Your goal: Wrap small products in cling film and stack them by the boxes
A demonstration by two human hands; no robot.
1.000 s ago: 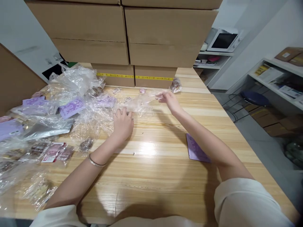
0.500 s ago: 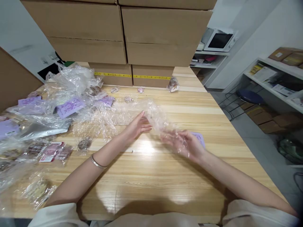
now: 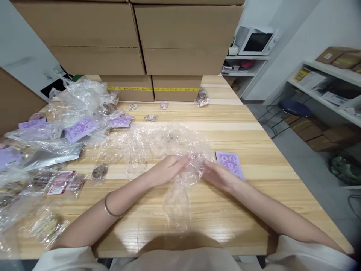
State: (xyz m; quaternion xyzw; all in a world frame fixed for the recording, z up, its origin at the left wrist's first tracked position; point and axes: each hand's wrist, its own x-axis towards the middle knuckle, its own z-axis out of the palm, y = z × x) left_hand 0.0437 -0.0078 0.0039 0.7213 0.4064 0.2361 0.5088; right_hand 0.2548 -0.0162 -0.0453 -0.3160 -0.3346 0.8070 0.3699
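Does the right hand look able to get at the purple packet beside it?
Probably yes: the purple packet lies close by with nothing seen on top, though the right hand is at the clear film.

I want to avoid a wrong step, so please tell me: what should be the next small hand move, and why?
Perhaps bring the left hand and right hand slightly closer, to gather the clear plastic film: its bunched part lies between them, while a loose end spreads toward the person.
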